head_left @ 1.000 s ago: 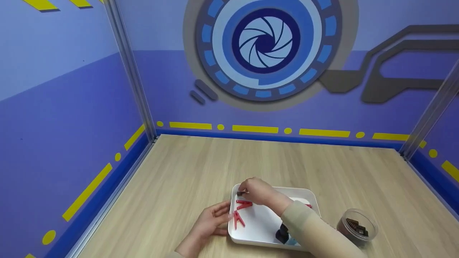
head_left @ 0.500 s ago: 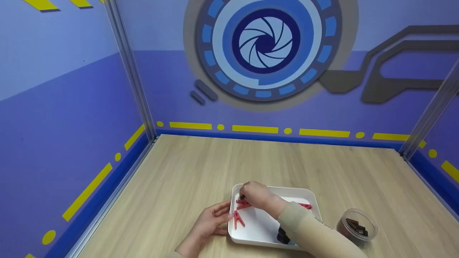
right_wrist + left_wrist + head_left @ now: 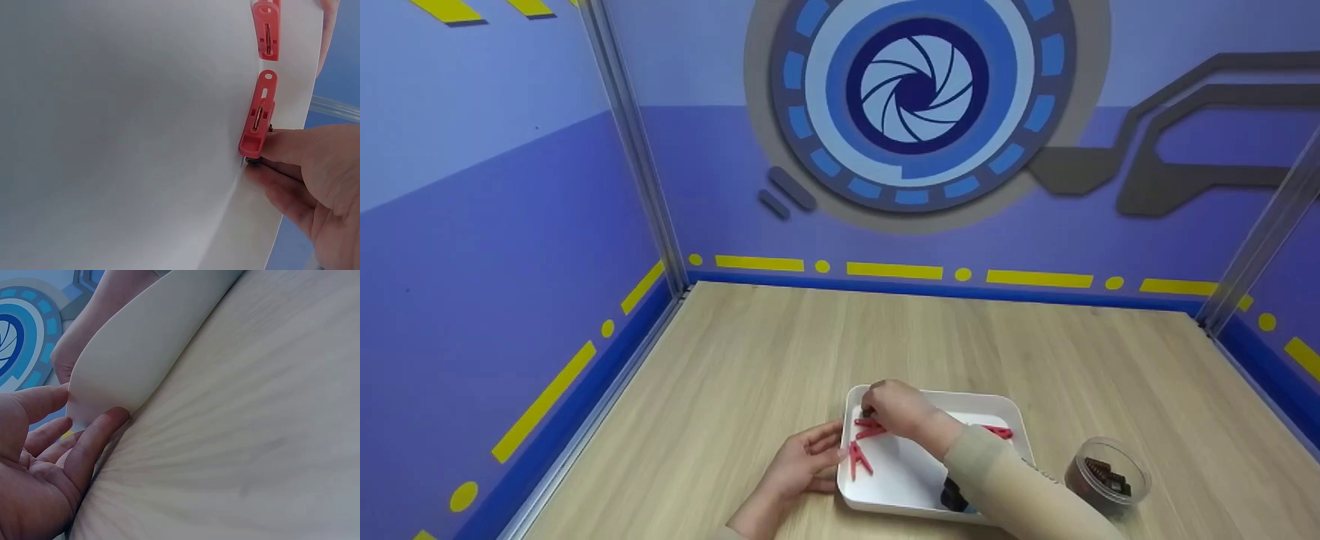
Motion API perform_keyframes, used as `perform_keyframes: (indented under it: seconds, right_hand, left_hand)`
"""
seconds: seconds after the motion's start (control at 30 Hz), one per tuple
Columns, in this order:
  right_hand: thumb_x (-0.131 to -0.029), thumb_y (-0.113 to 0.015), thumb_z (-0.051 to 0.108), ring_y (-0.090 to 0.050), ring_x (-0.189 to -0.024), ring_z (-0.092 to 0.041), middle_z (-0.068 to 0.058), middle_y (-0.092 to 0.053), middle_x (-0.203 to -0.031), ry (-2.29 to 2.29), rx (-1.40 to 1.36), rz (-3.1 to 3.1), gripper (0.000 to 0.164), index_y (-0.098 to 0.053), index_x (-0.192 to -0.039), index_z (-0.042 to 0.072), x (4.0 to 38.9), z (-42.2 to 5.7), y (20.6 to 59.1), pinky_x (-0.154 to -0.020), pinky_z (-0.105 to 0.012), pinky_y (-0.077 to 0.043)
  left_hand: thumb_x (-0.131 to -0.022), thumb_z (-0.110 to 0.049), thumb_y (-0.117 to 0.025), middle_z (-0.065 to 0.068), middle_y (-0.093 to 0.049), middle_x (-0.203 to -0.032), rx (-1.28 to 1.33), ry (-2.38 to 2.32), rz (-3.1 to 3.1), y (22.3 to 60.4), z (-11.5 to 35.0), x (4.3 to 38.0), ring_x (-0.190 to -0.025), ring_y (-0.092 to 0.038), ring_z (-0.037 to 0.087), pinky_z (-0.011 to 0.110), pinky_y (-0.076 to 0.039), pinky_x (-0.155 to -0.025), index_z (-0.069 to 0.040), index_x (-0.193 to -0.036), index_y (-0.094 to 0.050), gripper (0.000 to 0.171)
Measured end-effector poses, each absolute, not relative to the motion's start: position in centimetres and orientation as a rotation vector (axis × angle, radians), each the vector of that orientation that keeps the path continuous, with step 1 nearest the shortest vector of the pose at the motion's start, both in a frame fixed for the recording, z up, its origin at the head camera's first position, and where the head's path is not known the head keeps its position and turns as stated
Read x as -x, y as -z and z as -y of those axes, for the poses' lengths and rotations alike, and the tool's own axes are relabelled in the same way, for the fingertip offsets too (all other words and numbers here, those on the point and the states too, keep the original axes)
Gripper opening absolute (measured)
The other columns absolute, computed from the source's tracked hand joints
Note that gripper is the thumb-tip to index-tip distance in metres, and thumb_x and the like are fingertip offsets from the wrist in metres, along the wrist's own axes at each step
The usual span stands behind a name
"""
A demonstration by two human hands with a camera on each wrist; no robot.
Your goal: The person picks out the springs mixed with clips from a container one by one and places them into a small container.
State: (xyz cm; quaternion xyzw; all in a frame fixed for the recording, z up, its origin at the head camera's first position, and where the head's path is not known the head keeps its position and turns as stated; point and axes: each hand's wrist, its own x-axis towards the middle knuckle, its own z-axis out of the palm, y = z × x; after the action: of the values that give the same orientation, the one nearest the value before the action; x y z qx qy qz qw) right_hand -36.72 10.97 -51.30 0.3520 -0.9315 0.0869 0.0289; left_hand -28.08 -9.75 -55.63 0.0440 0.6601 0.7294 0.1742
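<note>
A shallow white tray (image 3: 896,480) sits near the table's front. My left hand (image 3: 802,465) rests against its left side; in the left wrist view the relaxed fingers touch the outer wall and the rim. My right hand (image 3: 904,409) reaches into the far left corner and pinches a small dark piece (image 3: 254,161), mostly hidden by the fingers; I cannot tell its kind. Right beside those fingertips lies a red clothespin (image 3: 259,115). A second red clothespin (image 3: 858,459) lies nearer along the left wall, and another red clothespin (image 3: 999,432) at the right side.
Black items (image 3: 952,495) lie at the tray's near side, partly under the right sleeve (image 3: 1012,480). To the right stands a clear round tub (image 3: 1140,480) with several dark brown pieces in it. Blue panels (image 3: 697,187) wall the wooden table (image 3: 720,375).
My right hand has moved slightly nearer and down in the tray's corner with the dark piece, overlapping the far red clothespin more. The left hand has stayed on the tray.
</note>
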Motion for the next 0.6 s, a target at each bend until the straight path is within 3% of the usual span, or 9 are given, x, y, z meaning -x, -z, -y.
perform_keyframes:
  seconds: [0.23,0.6]
  right_hand:
    - [-0.09,-0.077,0.004,-0.053,-0.067,-0.008,-0.003,-0.073,-0.08,-0.416,-1.109,2.838,0.005,-0.078,-0.088,0.008,36.8,-11.4,50.8,-0.064,-0.025,-0.053]
    - [-0.089,-0.08,0.008,-0.058,-0.074,-0.006,-0.001,-0.073,-0.085,-0.682,-1.068,2.9,0.005,-0.078,-0.094,0.007,36.9,-12.8,50.4,-0.069,-0.024,-0.057]
  left_hand:
    - [-0.097,-0.015,-0.071,0.023,-0.05,-0.155,-0.151,-2.074,-1.864,55.6,9.6,28.1,-0.113,-0.07,0.024,0.04,-0.065,-0.069,-0.002,-0.153,-0.045,0.063]
    - [-0.097,-0.016,-0.072,0.021,-0.052,-0.154,-0.116,-2.08,-1.857,55.6,9.7,28.1,-0.106,-0.073,0.023,0.038,-0.065,-0.067,-0.005,-0.153,-0.048,0.062]
